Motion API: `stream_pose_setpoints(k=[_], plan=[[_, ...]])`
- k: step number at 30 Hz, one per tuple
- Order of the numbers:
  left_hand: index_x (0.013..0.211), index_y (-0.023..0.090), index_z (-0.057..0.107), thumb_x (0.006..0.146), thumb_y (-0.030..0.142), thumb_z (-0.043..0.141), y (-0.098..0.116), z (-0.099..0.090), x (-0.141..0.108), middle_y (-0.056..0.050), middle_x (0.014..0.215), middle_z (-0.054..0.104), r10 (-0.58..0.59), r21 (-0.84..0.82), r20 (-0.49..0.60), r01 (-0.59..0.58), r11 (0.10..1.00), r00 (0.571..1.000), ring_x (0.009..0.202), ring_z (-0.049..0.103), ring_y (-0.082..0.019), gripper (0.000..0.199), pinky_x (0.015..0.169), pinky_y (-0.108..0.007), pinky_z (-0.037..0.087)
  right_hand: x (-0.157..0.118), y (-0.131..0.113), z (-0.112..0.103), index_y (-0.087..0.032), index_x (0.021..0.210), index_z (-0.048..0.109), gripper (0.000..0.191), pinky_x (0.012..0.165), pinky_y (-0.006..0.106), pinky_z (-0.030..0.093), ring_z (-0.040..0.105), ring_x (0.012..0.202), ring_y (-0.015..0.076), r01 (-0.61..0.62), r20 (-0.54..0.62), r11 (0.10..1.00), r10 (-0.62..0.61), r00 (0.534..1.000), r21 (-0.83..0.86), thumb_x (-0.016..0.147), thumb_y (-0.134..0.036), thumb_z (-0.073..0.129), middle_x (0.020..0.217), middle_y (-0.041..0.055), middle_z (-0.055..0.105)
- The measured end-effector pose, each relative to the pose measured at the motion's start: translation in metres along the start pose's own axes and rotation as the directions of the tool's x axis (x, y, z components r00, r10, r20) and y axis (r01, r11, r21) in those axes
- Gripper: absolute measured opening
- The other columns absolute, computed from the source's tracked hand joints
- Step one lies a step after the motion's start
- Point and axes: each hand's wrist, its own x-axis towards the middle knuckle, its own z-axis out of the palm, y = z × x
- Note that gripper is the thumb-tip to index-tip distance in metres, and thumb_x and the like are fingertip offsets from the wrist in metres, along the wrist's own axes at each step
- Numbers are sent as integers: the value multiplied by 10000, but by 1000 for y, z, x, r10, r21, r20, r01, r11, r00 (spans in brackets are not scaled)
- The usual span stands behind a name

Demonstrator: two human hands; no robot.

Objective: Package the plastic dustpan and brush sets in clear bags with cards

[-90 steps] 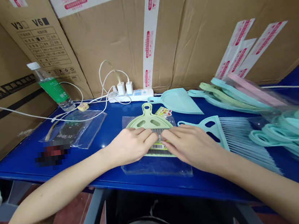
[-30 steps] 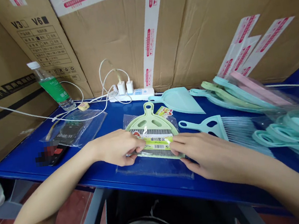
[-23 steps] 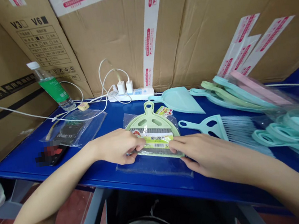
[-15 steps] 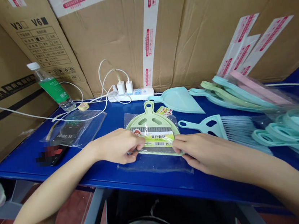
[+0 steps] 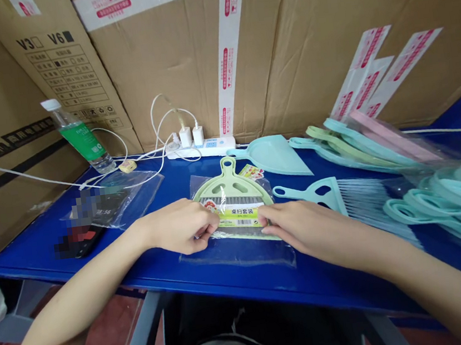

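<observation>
A pale green dustpan and brush set (image 5: 228, 183) lies flat in front of me inside a clear plastic bag (image 5: 240, 254), its handle pointing away. A yellow-green printed label crosses the grey bristles. My left hand (image 5: 184, 225) is closed at the bag's left side, fingers curled at the label's left end. At the label's right end, my right hand (image 5: 304, 228) pinches the plastic with thumb and forefinger. Just beyond it lie a light blue brush (image 5: 328, 194) and a light blue dustpan (image 5: 281, 155), both out of any bag.
Bagged dustpans (image 5: 362, 150) and a stack of light blue sets (image 5: 449, 207) fill the right of the blue table (image 5: 150, 272). A power strip (image 5: 214, 145), water bottle (image 5: 83, 140), cables and phone (image 5: 81, 241) sit at the back and left. Cardboard boxes (image 5: 183, 61) stand behind.
My right hand has shifted slightly left over the label's right end. My left hand and the bagged set stay almost where they were.
</observation>
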Motion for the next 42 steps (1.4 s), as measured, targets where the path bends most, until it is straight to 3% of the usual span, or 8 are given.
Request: stream_pose_setpoints(k=[5,10,14,18,24,29,37,42], plan=[[708,178,569,726,30,601,0,-1,-1,53,618,595,9,4,13,-9,1000,1000,544,503,-96,152,530,-229,313,2,1,2,-212,762,471,211,554,274,300,582,652,178,-17,-6,1000,17,1000,-21,936,-93,467,793,35,660],[737,183,573,797,213,732,1,-2,-2,53,630,588,24,21,42,-25,999,999,559,510,-104,172,525,-236,304,3,4,4,-208,766,509,184,582,272,323,596,689,179,2,-22,999,-1,1000,40,934,-135,526,813,27,672],[749,182,556,762,327,808,0,-2,-2,51,666,602,30,7,43,-30,1000,999,556,506,-99,291,522,-233,304,2,3,7,-206,714,515,264,579,282,316,626,716,196,7,-34,1000,-7,999,-5,978,-200,500,824,37,686],[765,193,523,647,460,874,-2,-1,-3,47,717,623,66,-23,31,-65,998,997,576,521,-106,457,531,-236,311,3,0,9,-213,790,539,160,515,287,245,613,637,193,-18,-55,997,14,998,-72,948,-193,557,755,12,677],[850,198,530,646,323,881,4,-5,-7,44,759,627,72,-40,101,-69,997,992,642,566,-130,424,550,-246,326,3,0,5,-222,857,545,106,557,277,295,640,702,201,14,-69,1000,-15,997,-9,904,-149,604,767,-3,681],[804,206,536,690,108,729,10,-8,-6,47,720,600,60,-45,161,-53,998,985,619,539,-130,245,550,-247,347,3,3,5,-216,827,519,146,622,276,376,616,745,184,59,-82,992,-50,995,113,901,-105,577,827,9,667],[726,204,515,660,31,581,7,-11,-6,11,761,588,156,-120,100,-144,982,983,690,538,-149,196,580,-258,389,5,8,8,-205,773,523,180,734,315,436,583,887,211,197,-164,968,-172,971,156,879,-65,562,821,36,632],[727,206,485,691,38,530,2,-15,-9,6,760,574,158,-124,22,-154,980,987,745,552,-164,178,674,-271,429,7,10,6,-199,762,557,177,748,317,435,594,841,200,213,-143,960,-188,972,182,894,-81,550,800,33,646]])
